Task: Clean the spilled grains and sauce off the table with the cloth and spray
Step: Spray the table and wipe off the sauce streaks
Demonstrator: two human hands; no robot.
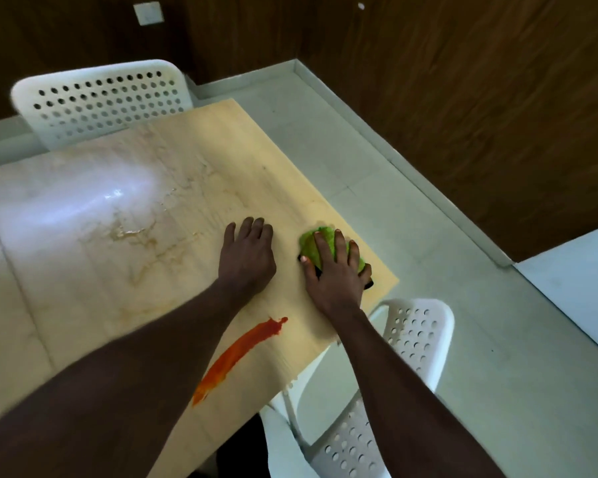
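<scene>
Head view. Desk (32, 305) — pale wood-grain top, glossy, with thin brownish wet smears (135, 236) across its middle.

Sauce (242, 353): thick orange-red streak, tapered, on the near desk between the two forearms.

Cloth (320, 239): green, fuzzy, bunched, dark edge beneath, near the desk's right corner.

Right grip (335, 274) lies flat on the cloth, fingers straight and spread, pressing — not curled round it.

Left grip (247, 257) just beside it, palm down on bare desk, fingers relaxed, holding nothing.

White perforated plastic chairs: one (101, 98) at the far edge, one (411, 339) at the right corner. Pale tiled floor (497, 374); dark wood-panel wall (463, 98).
</scene>
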